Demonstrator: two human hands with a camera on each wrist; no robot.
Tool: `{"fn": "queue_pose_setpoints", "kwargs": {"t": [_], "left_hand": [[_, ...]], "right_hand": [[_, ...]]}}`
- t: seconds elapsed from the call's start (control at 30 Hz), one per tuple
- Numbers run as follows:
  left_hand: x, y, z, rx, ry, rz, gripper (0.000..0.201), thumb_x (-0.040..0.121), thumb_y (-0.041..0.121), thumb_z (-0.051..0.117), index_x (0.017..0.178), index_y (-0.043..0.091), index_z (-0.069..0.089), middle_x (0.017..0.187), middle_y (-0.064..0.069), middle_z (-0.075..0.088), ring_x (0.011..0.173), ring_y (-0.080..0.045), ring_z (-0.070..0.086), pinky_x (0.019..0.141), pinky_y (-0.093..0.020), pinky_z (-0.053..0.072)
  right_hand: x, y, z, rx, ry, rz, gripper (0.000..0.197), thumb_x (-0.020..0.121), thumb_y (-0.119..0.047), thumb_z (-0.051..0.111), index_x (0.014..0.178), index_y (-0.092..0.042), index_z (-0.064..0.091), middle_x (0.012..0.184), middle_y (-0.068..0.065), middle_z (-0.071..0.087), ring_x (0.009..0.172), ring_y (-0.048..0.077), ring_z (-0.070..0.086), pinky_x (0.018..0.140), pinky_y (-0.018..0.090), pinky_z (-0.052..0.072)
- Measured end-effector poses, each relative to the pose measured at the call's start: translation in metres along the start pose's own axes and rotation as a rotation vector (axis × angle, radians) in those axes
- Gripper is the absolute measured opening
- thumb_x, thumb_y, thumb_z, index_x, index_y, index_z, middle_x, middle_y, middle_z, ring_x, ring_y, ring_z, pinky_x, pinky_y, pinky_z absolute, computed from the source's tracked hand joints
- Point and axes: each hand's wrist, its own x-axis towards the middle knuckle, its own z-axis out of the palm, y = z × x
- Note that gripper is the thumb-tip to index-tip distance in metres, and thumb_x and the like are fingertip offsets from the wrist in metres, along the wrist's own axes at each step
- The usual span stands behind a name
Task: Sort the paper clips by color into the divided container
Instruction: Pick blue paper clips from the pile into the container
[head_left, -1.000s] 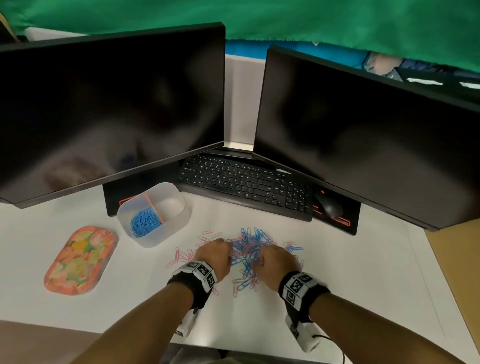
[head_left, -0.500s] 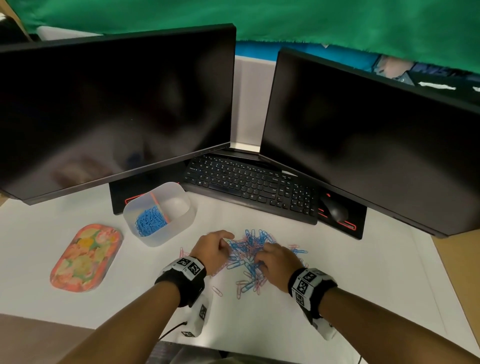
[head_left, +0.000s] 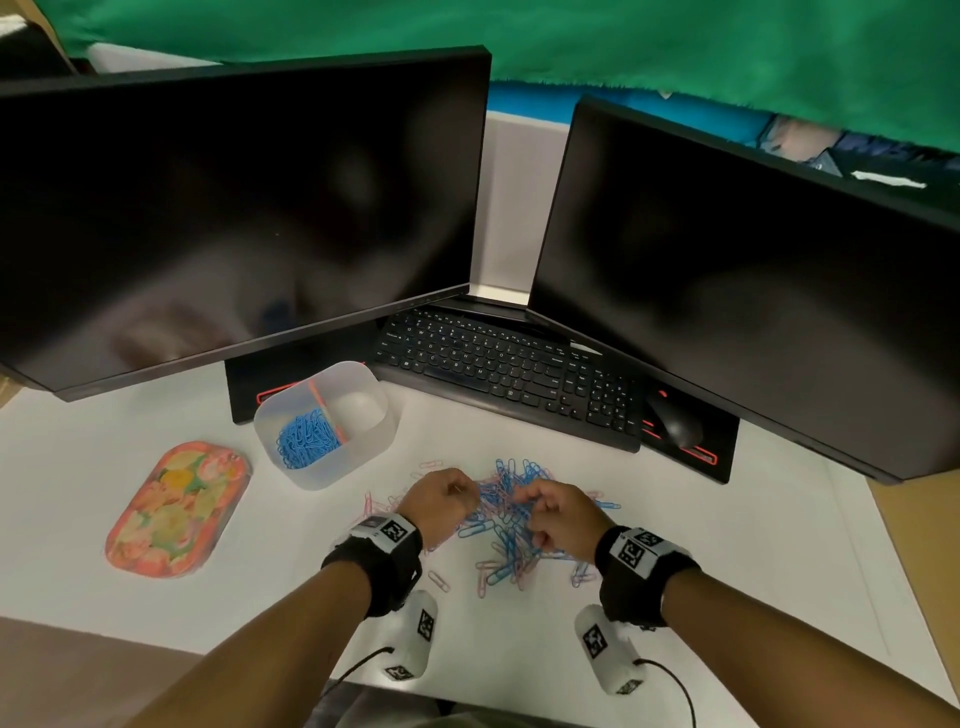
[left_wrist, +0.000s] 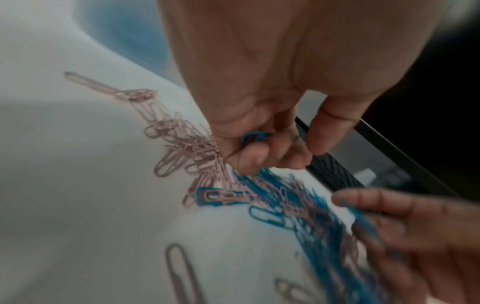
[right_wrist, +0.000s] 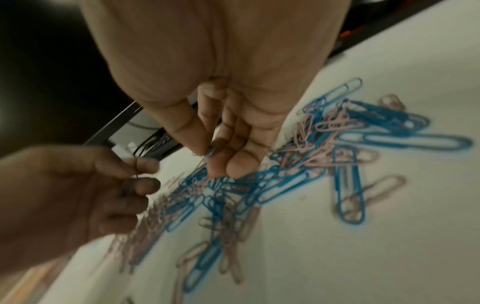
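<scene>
While we looked from the head cam, both fists curled over the mixed clip pile (head_left: 506, 512); divided container (head_left: 363, 441) sat at 10 o'clock w/ blue clips in one half. Left wrist cam: our left hand (left_wrist: 259, 127) held a blue clip (left_wrist: 255, 137). Right wrist cam: right hand (right_wrist: 223, 131) pinched a blue clip too.

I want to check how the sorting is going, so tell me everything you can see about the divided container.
The divided container is a translucent, frosted plastic tub with rounded corners, standing upright on the white desk in front of the left monitor, left of the keyboard. An orange divider splits it in two. The left compartment holds blue paper clips; the right looks empty. Neither hand touches it.
</scene>
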Motion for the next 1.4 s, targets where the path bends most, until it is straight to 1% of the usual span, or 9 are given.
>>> {"fn": "queue_pose_setpoints", "kwargs": {"t": [0.13,0.2,0.37,0.6,0.77,0.9,1.1,1.27,1.4], "left_hand": [[-0.002,-0.005,0.013,0.631,-0.005,0.225,0.008,0.082,0.016,0.055,0.085,0.019,0.062,0.088,0.003,0.064,0.081,-0.016,0.059,0.068,-0.022,0.046],[-0.002,-0.011,0.016,0.792,-0.017,0.302,0.006,0.082,0.015,0.054,0.086,0.017,0.059,0.090,0.001,0.059,0.082,-0.020,0.057,0.069,-0.025,0.045],[-0.002,-0.014,0.015,0.846,0.002,0.305,0.014,0.085,0.016,0.053,0.096,0.016,0.061,0.101,-0.004,0.059,0.088,-0.024,0.060,0.075,-0.031,0.052],[-0.001,-0.010,0.005,0.638,0.066,0.247,0.013,0.085,0.014,0.051,0.091,0.019,0.061,0.093,-0.001,0.065,0.081,-0.019,0.056,0.069,-0.024,0.044],[0.004,-0.004,-0.017,0.161,0.105,0.010,0.026,0.087,0.008,0.053,0.108,0.022,0.061,0.078,0.003,0.062,0.065,-0.013,0.057,0.059,-0.022,0.044],[0.009,-0.005,-0.027,-0.420,0.142,-0.228,0.032,0.082,-0.006,0.037,0.084,0.005,0.066,0.049,0.000,0.048,0.037,-0.012,0.034,0.041,-0.016,0.025],[0.001,0.003,-0.028,-0.827,0.032,-0.312,0.012,0.057,0.005,0.035,0.064,0.011,0.043,0.050,-0.001,0.042,0.037,-0.012,0.031,0.040,-0.010,0.023],[0.001,0.001,-0.027,-0.651,0.068,-0.284,0.022,0.079,0.010,0.043,0.058,0.012,0.046,0.056,-0.004,0.042,0.041,-0.014,0.032,0.042,-0.017,0.023],[-0.007,-0.013,-0.027,0.153,0.084,-0.046,0.012,0.083,0.020,0.059,0.072,0.015,0.062,0.071,0.001,0.061,0.063,-0.014,0.055,0.059,-0.023,0.041]], "right_hand": [[-0.003,-0.008,0.006,0.379,-0.004,0.081,0.024,0.084,0.011,0.041,0.084,-0.009,0.056,0.100,0.014,0.060,0.057,0.022,0.057,0.057,0.032,0.051],[-0.004,-0.010,0.009,0.482,-0.001,0.087,0.029,0.082,0.014,0.036,0.084,-0.006,0.057,0.091,0.016,0.057,0.056,0.022,0.056,0.057,0.032,0.050],[-0.002,-0.011,0.014,0.632,-0.034,0.070,0.041,0.078,0.015,0.032,0.098,-0.001,0.064,0.063,0.008,0.051,0.054,0.024,0.053,0.057,0.033,0.047],[-0.003,-0.017,0.014,0.728,-0.130,0.046,0.015,0.060,-0.004,0.042,0.072,-0.006,0.051,0.067,0.009,0.046,0.056,0.024,0.050,0.054,0.031,0.042],[-0.001,-0.014,0.008,0.204,-0.084,-0.017,0.011,0.080,-0.006,0.051,0.073,-0.014,0.053,0.066,0.002,0.051,0.059,0.015,0.048,0.058,0.026,0.042],[-0.002,-0.008,0.013,-0.536,-0.083,-0.272,0.025,0.079,0.003,0.046,0.081,-0.021,0.052,0.082,-0.011,0.047,0.075,0.009,0.047,0.071,0.025,0.045],[0.007,0.003,0.018,-0.933,-0.208,-0.538,0.037,0.068,0.013,0.054,0.097,-0.010,0.056,0.104,0.005,0.053,0.093,0.021,0.046,0.076,0.026,0.036],[0.013,0.007,0.019,-0.922,-0.202,-0.548,0.034,0.071,0.014,0.049,0.095,-0.006,0.061,0.096,0.010,0.059,0.086,0.025,0.050,0.079,0.022,0.030],[0.010,0.004,0.019,-0.907,-0.189,-0.518,0.033,0.078,0.012,0.049,0.102,-0.005,0.061,0.102,0.010,0.059,0.088,0.023,0.050,0.076,0.025,0.036]]}}
